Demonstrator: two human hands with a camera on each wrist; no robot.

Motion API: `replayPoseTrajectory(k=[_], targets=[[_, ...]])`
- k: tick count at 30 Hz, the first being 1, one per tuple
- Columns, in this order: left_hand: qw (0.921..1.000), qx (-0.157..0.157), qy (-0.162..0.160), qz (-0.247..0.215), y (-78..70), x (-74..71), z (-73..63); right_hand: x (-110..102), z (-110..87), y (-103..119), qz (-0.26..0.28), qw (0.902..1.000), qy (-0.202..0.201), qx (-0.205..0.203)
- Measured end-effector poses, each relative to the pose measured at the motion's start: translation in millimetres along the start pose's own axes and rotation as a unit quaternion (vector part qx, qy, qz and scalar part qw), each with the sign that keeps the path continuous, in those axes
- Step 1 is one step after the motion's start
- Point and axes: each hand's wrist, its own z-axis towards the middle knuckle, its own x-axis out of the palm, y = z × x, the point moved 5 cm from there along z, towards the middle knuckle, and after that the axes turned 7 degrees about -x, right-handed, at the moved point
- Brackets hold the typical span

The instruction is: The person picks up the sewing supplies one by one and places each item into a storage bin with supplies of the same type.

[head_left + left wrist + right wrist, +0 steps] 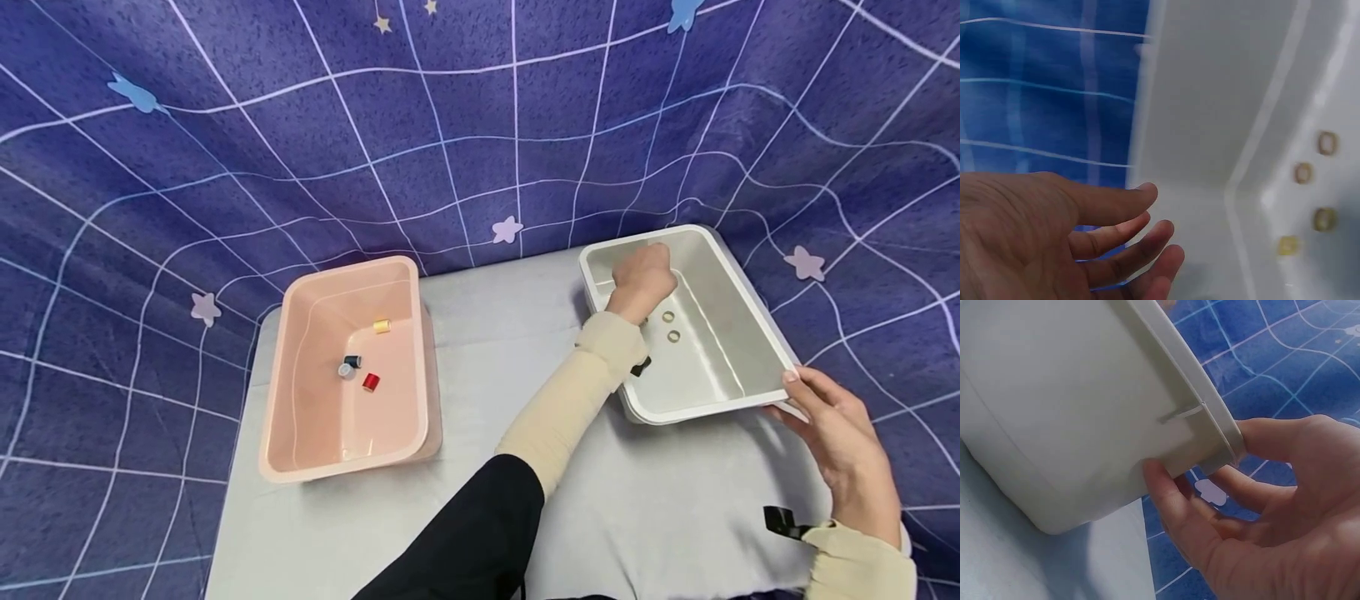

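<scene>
A light grey plastic bin [750, 321] is at the right of the table. Over its far left part is my left hand [645, 279]. Its thumb and fingers [1160, 256] are loosely bent with nothing between them in the left wrist view, and the bin's side wall is behind them. Small gold-coloured rings [673, 336] lie on the bin floor; the left wrist view also has a small yellow piece [1288, 245] beside them. My right hand [851, 442] grips the bin's near right corner, thumb on the rim [1235, 440] and fingers beneath it.
A pink bin [273, 417] stands on the left of the table, holding a yellow thread spool [382, 326], a red one [371, 382], a dark one [353, 362] and a white one [345, 371]. Grey cloth [510, 350] covers the table. A blue gridded curtain [480, 108] hangs behind.
</scene>
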Motion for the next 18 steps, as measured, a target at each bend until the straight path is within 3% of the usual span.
replayPoseTrajectory(k=[4, 7, 12, 18], targets=[[0.9976, 0.003, -0.018, -0.066, 12.7, -28.3, -19.3, -0.4, 0.0, 1.0, -0.004, 1.0, 0.0, 0.001], [0.991, 0.011, -0.028, -0.13, 26.8, -46.3, -34.3, -1.3, -0.1, 1.1, -0.005, 1.0, -0.005, 0.001], [0.9699, 0.028, -0.044, -0.238, 61.8, -65.9, -53.2, -1.3, 0.0, -0.1, -0.003, 1.0, -0.005, 0.002], [0.9417, 0.027, -0.07, -0.328, 118.7, -77.2, -76.1, 1.7, 0.8, -2.7, -0.004, 1.0, 0.001, 0.001]])
